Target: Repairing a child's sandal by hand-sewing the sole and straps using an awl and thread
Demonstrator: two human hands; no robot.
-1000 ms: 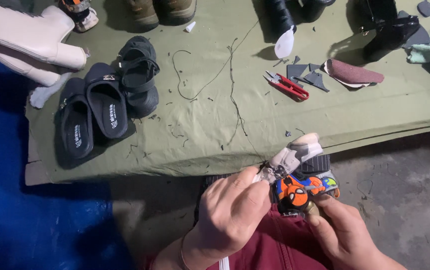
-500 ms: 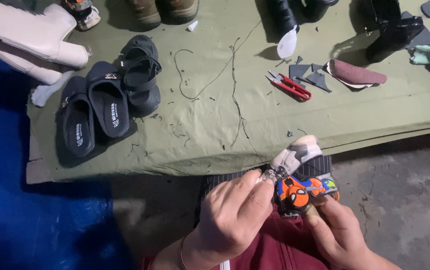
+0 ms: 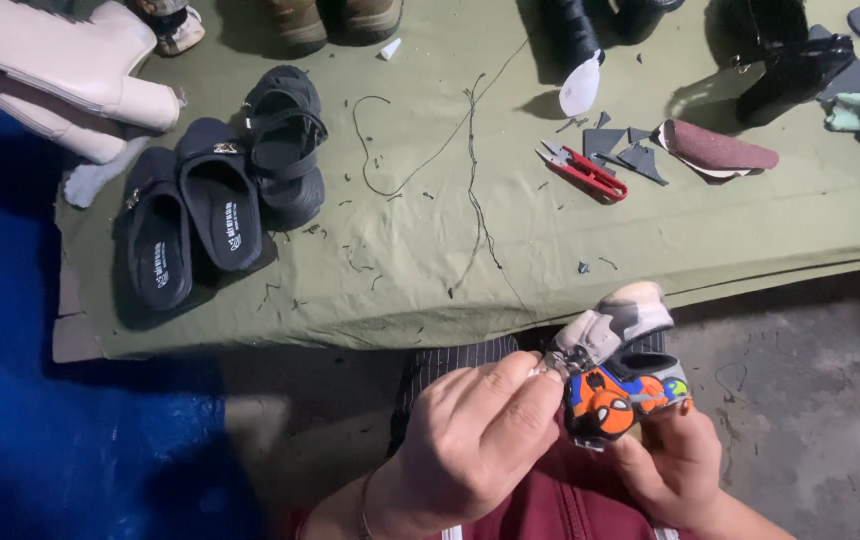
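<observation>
A small child's shoe [image 3: 618,370], grey and white with an orange, blue and black side panel, sits low in the view above my lap. My right hand [image 3: 672,462] grips it from below, fingers curled round its sole. My left hand [image 3: 470,440] is closed beside it, its fingertips pinching something small at the shoe's grey upper edge; I cannot tell what the pinched thing is. A thin dark thread [image 3: 474,170] trails across the olive-green cloth [image 3: 410,260] towards the shoe.
Black sandals [image 3: 220,205] lie at the cloth's left, white boots [image 3: 60,70] beyond them. Red snips [image 3: 582,172], grey scraps [image 3: 630,150] and a maroon insole [image 3: 718,150] lie to the right. Dark boots [image 3: 790,60] stand at the back. Blue sheet [image 3: 10,400] on the left.
Both hands and the shoe have stayed almost in place, shifting very slightly. Nothing on the cloth has moved.
</observation>
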